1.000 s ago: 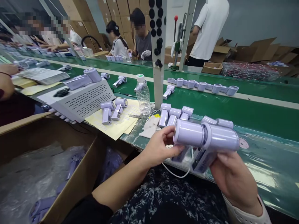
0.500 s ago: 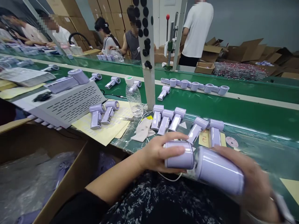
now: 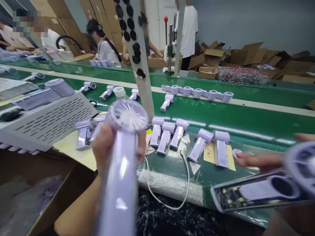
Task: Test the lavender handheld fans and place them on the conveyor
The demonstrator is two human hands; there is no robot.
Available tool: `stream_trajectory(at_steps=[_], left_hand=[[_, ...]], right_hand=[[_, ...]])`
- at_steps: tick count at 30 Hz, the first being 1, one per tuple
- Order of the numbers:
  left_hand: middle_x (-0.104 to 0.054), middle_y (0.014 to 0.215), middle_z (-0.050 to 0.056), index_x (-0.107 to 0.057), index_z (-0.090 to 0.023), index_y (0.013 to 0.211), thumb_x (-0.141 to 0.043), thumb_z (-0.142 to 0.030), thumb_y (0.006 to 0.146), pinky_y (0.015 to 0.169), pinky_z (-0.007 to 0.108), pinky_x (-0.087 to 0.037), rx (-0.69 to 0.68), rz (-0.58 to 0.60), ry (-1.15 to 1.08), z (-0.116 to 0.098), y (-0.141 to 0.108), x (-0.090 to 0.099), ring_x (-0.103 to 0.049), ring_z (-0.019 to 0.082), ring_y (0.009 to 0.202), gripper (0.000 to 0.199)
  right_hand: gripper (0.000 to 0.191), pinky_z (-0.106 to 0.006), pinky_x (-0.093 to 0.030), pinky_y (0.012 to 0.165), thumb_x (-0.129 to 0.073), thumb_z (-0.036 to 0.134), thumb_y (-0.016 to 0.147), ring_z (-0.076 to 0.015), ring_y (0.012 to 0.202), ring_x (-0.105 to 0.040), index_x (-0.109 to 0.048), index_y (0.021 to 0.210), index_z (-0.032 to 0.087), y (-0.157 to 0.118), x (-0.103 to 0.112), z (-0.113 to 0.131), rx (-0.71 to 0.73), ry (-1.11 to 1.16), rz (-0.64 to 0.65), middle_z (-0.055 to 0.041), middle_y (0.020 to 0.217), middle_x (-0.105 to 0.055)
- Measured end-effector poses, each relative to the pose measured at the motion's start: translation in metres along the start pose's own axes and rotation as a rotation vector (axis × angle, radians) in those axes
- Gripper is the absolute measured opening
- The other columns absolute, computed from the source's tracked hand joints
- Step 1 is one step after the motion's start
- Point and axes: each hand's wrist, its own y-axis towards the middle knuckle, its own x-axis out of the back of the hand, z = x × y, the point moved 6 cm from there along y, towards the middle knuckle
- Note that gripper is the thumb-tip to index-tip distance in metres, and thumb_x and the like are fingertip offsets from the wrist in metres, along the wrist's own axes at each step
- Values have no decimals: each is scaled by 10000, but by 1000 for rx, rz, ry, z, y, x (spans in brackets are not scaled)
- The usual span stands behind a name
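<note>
My left hand point(image 3: 104, 146) is wrapped round a lilac handheld fan point(image 3: 121, 170) close to the camera, its round head up and its smooth handle pointing down towards me. On the right, my right hand point(image 3: 263, 160) grips a second handheld fan point(image 3: 256, 190), partly cut off by the picture edge. The handle of that fan lies uncovered, showing dark inner parts and a lilac piece with an oval hole. Between the hands, several lilac fans point(image 3: 166, 139) rest on the green bench, and a white cord point(image 3: 188, 172) loops over its front edge.
A slotted grey metal box point(image 3: 56, 121) stands at left with a fan on top. Behind it runs a green conveyor point(image 3: 270, 114) with more fans. A white post point(image 3: 141, 68) rises from the bench. A cardboard box point(image 3: 54, 200) sits below left. Co-workers are across the line.
My hands have moved apart, the left one bringing its fan up and towards the camera. The fan in my right hand has gone right and turned, so its uncovered handle shows.
</note>
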Motion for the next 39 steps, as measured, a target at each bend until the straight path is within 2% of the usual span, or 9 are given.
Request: stream_trajectory(at_steps=[5,8,11,15,19,22,28,33,39], left_hand=[[-618,1313,38,-559,-348,1356,-819,-384,853,909,424,-656,-428,-215,87,43,-21,-64,-732,238,1014,567],[-566,1446,102,-402,-369,1528,-693,-523,939,1196,573,-436,-287,69,294,75,-18,-94,-548,345,1399,675],[-391,1658,187,-391,-265,1578,-641,-589,939,1269,690,-222,-36,377,835,104,-1,-72,-235,440,1598,759],[-359,1619,368,-631,17,1269,-697,-471,881,1265,672,-237,228,244,1562,120,30,15,-257,527,1563,627],[-390,1594,389,-707,-12,1026,-726,-503,841,1259,619,-299,272,256,1716,138,24,27,-357,528,1521,525],[-358,1635,353,-715,-60,1006,-710,-520,850,1260,636,-294,292,189,1670,149,11,10,-316,507,1554,486],[-398,1640,267,-620,-157,980,-767,-277,756,1245,586,-353,426,30,1284,139,1,23,-358,446,1552,294],[-751,995,88,-559,-201,1117,-814,-485,783,837,447,-604,494,-196,385,115,-23,25,-744,271,876,507],[-720,797,36,-707,-161,827,-835,-792,608,728,270,-608,584,-140,-513,135,-38,-33,-703,167,739,680]], right_hand=[[1201,-507,-619,963,-935,633,659,-341,1087,-754,-314,1648,351,-13,-92,-40,-184,72,237,-133,1382,-698],[1266,-518,-505,1125,-953,604,644,-376,1347,-616,-279,1677,315,-16,-107,-59,-202,3,429,-129,1583,-545],[1079,-517,-527,1049,-937,512,692,-403,1285,-643,-429,1626,326,2,-26,-58,-153,-439,118,-112,1513,-619],[932,-449,-496,650,-972,526,603,-424,887,-732,-659,1450,297,19,115,-35,-164,-980,-372,-184,1090,-784],[541,-666,-390,877,-885,446,728,-595,1273,-547,-760,1215,246,30,152,-22,-97,-1252,-481,-281,1210,-704],[517,-744,-282,1013,-732,420,838,-602,1429,-367,-689,1282,158,40,112,-30,-68,-1262,-570,-340,1388,-584],[549,-425,-512,687,-735,480,765,-332,782,-690,-670,1203,156,65,21,-93,-146,-1101,-195,-146,923,-748],[701,-451,-544,731,-615,624,843,-321,870,-684,-584,1363,155,44,-4,-83,-88,-943,-170,-167,1123,-726],[734,-545,-540,994,-595,570,961,-362,1225,-620,-455,1559,169,8,-122,-78,188,-789,155,-201,1343,-632]])
